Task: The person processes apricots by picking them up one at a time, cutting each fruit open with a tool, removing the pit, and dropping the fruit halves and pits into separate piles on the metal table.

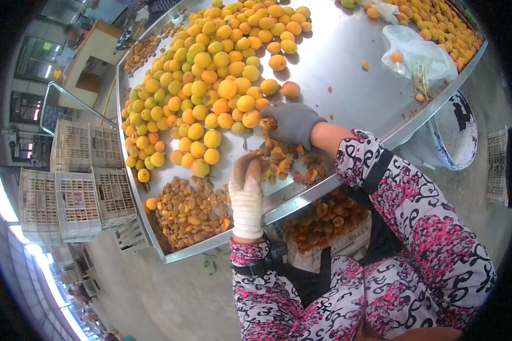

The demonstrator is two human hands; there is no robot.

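My left hand (246,190), in a pale knitted glove with a stained fingertip area, is closed near the table's front edge. A thin metal blade (244,142) shows just beyond its fingertips; its handle is hidden. My right hand (293,123), in a grey glove, grips a browned apricot (268,124) beside the whole fruit. Between and below my hands lie split apricot pieces (280,159). To the left of my left hand spreads a heap of brown apricot pieces (190,210). Whole apricots (210,85) cover the table beyond my hands.
The metal table (335,62) has a raised rim. Below its front edge stands a crate of apricot halves (327,221). A plastic bag (418,54) and more apricots (444,34) lie at the right. A white bucket (452,133) and stacked crates (77,196) flank the table.
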